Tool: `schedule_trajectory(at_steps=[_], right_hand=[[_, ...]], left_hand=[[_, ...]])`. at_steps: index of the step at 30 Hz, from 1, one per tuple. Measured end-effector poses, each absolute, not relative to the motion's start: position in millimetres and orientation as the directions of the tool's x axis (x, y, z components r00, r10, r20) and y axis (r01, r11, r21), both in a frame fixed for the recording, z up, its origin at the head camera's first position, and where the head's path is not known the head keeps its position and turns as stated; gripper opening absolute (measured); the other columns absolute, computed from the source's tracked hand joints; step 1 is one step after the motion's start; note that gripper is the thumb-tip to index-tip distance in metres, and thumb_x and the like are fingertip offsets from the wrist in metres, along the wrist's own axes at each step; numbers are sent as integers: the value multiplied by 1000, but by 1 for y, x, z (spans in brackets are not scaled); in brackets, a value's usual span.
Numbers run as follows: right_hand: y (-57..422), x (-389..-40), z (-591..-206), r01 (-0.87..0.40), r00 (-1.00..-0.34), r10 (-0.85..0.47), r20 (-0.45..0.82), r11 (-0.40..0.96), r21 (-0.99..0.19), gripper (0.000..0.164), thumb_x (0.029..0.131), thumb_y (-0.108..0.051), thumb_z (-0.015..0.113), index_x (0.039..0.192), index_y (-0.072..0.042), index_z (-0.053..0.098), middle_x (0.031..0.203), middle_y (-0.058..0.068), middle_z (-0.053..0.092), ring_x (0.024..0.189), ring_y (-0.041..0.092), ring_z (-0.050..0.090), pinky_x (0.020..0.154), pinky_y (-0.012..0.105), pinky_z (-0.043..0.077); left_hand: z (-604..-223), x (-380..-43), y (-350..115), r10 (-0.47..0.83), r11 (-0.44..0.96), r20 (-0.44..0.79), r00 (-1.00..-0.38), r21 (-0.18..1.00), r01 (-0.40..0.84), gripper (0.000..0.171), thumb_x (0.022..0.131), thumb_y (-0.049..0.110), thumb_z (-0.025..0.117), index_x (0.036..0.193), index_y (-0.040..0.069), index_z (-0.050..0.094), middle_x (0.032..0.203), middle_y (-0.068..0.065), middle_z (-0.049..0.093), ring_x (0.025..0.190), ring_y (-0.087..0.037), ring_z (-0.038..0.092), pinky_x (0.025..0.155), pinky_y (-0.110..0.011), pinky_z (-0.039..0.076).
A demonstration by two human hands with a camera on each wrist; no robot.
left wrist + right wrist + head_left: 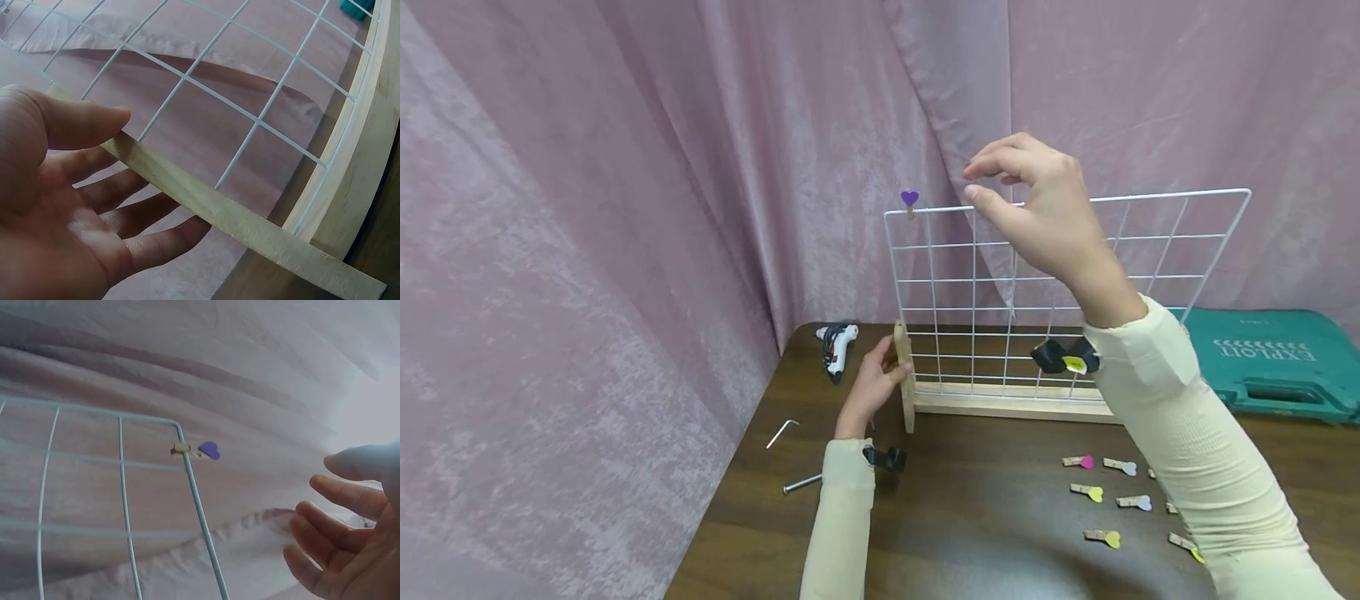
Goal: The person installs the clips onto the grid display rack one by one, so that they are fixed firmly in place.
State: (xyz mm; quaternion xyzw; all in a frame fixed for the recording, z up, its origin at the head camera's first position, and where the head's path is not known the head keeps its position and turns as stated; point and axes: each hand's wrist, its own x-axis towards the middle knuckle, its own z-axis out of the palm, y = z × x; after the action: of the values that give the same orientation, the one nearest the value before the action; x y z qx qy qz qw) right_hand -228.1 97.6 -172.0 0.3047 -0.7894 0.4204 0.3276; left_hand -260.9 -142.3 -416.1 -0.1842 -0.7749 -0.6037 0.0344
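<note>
The left hand pinches the pale wooden post of the white wire grid. The right hand, fingers relaxed and empty, is near the purple heart-topped wooden clip on the top wire. Clipping seems in hand; next move perhaps calls for a yellow-heart wooden clip.

Dusty-pink velvet curtain behind the right hand and out left of the left hand, long folds. Smoother greyish strip above and left of the right hand. Dark wood-grain table below, rounded corner beyond the left hand. Right wrist view: blown-out light above the right hand.
</note>
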Motion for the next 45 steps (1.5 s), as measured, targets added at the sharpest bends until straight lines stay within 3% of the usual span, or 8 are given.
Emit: schedule_trajectory(at_steps=[7,20,34,45], right_hand=[[123,-219,-186,-742,-603,-189,775,490,-458,15,85,-7,62,97,-3,69,97,-4,62,78,5,55,70,18,46],[175,-212,-242,-696,-652,-242,719,567,-441,17,86,-8,63,102,-8,68,96,-1,64,76,4,53,72,12,43],[204,-205,-307,-631,-734,-286,616,621,-464,14,87,-9,62,100,-12,67,97,-4,64,76,0,54,66,11,41],[218,-199,-352,-579,-801,-346,489,655,-486,12,87,-14,63,99,-14,67,94,-3,66,78,4,59,65,19,48]], left_hand=[[-415,-265,-143,244,199,284,-927,921,335,45,86,-4,57,130,-4,45,127,-21,52,118,-30,48,99,-39,39],[-415,-268,-145,262,210,267,-927,922,324,45,87,-6,56,130,-5,44,127,-22,51,119,-31,47,99,-40,38],[-417,-269,-144,259,196,261,-930,928,316,46,86,-6,56,130,-6,42,128,-24,50,121,-32,46,100,-40,38],[-416,-269,-145,262,192,264,-928,929,318,45,87,-5,56,130,-5,43,129,-23,50,121,-33,45,100,-41,37]])
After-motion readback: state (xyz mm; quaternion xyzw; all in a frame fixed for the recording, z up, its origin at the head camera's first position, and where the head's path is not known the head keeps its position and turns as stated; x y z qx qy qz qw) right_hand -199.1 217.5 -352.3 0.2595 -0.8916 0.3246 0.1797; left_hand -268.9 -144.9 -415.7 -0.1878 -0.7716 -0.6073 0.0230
